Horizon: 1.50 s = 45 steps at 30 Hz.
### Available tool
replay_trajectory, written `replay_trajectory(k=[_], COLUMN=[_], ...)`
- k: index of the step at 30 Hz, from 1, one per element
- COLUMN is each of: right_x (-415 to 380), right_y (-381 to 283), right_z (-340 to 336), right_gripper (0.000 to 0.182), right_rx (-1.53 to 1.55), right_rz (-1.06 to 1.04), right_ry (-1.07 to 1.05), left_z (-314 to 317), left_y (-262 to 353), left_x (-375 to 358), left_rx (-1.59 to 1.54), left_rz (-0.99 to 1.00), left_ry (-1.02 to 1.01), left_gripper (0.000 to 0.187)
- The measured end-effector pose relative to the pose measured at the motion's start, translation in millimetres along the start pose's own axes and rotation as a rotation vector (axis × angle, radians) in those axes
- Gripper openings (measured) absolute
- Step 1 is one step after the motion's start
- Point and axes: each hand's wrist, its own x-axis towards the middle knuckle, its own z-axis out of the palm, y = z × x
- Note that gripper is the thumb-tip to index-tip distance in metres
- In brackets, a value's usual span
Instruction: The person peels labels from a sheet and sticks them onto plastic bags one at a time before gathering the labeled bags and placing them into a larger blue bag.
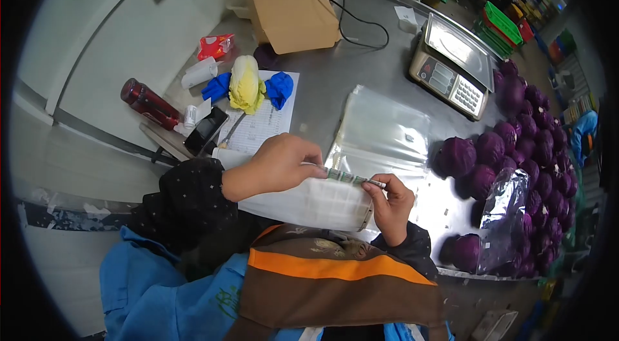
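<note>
My left hand (277, 165) pinches the left end of a narrow green-and-white patterned strip (345, 177). At its right end, my right hand (391, 204) grips the strip between thumb and fingers. The strip lies along the upper edge of a white translucent sheet or bag (322, 202), which spreads below my hands near my body. Just beyond my hands, a stack of clear plastic bags (380, 128) rests flat on the metal table (322, 80).
Purple cabbages (509, 147) are heaped at the right, beside a weighing scale (451, 67). At the left are a napa cabbage (245, 83), blue gloves (279, 89), a printed sheet (267, 123), a red bottle (150, 104) and a black device (206, 129). A cardboard box (290, 6) stands behind.
</note>
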Motion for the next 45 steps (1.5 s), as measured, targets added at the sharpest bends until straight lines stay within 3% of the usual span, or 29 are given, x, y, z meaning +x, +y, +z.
replay_trajectory(k=[2, 6, 8, 9, 11, 12, 14, 15, 17, 20, 21, 22, 25, 28, 30, 33, 36, 37, 40, 43, 44, 45], right_x=[-5, -8, -8, -4, 10, 14, 25, 29, 35, 22, 16, 15, 14, 7, 2, 6, 4, 1, -6, -7, -8, -11], right_y=[-1, 8, 12, 15, 14, 8, -24, -26, -27, -37, -32, -34, -33, -37, -30, -34, -25, -26, -25, -21, -21, -21], right_z=[-4, -13, -22, -25, -28, -30, -18, -13, -7, -6, -6, -4, -1, -11, -15, -6, -16, -18, -18, -21, -22, -24], right_gripper=[0.009, 0.011, 0.014, 0.014, 0.029, 0.045, 0.035, 0.035, 0.024, 0.016, 0.024, 0.024, 0.043, 0.046, 0.053, 0.067, 0.068, 0.064, 0.05, 0.057, 0.057, 0.06], right_rx=[-0.223, -0.373, -0.437, -0.44, -0.413, -0.386, -0.668, -0.673, -0.557, -0.634, -0.601, -0.602, -0.452, -0.681, -0.667, -0.233, -0.388, -0.479, -0.57, -0.633, -0.633, -0.452], right_rz=[-0.071, -0.207, 0.06, 0.054, -0.245, -0.215, -0.42, -0.417, -0.482, -0.663, -0.732, -0.731, -0.333, -0.471, -0.542, -0.26, -0.268, -0.432, -0.549, -0.605, -0.61, -0.482], right_ry=[0.048, 0.071, -0.02, -0.022, -0.012, -0.075, -0.123, -0.112, -0.379, -0.318, -0.301, -0.308, -0.206, -0.327, -0.394, -0.215, -0.369, -0.427, -0.378, -0.399, -0.4, -0.394], left_z=[2, 8, 7, 7, 8, 10, 14, 16, 21, 23, 23, 23, 24, 24, 24, 22, 22, 22, 26, 29, 30, 30], left_y=[6, 2, -9, -8, 0, 4, 11, 13, 15, 11, 10, 8, 9, 6, 8, 17, 17, 16, 15, 7, 4, 1], left_x=[-1, -3, -1, -1, 1, 2, 4, 5, 4, 5, 5, 5, 3, 4, 6, 4, 6, 6, 7, 7, 8, 8], left_rx=[0.114, 0.105, 0.218, 0.217, 0.403, 0.401, 0.435, 0.436, 0.502, 0.492, 0.487, 0.484, 0.474, 0.473, 0.466, 0.467, 0.455, 0.444, 0.429, 0.432, 0.428, 0.428], left_rz=[0.035, 0.124, 0.158, 0.16, 0.176, 0.182, 0.233, 0.244, 0.348, 0.344, 0.34, 0.338, 0.322, 0.315, 0.317, 0.232, 0.235, 0.22, 0.201, 0.23, 0.265, 0.264], left_ry=[0.009, 0.114, -0.065, -0.059, -0.081, -0.079, -0.064, -0.069, -0.018, -0.005, 0.001, -0.012, -0.05, -0.079, -0.095, -0.156, -0.15, -0.176, -0.209, -0.194, -0.171, -0.168], left_gripper=[0.025, 0.02, 0.019, 0.019, 0.018, 0.018, 0.015, 0.015, 0.013, 0.012, 0.012, 0.013, 0.015, 0.017, 0.018, 0.011, 0.009, 0.009, 0.009, 0.011, 0.013, 0.013])
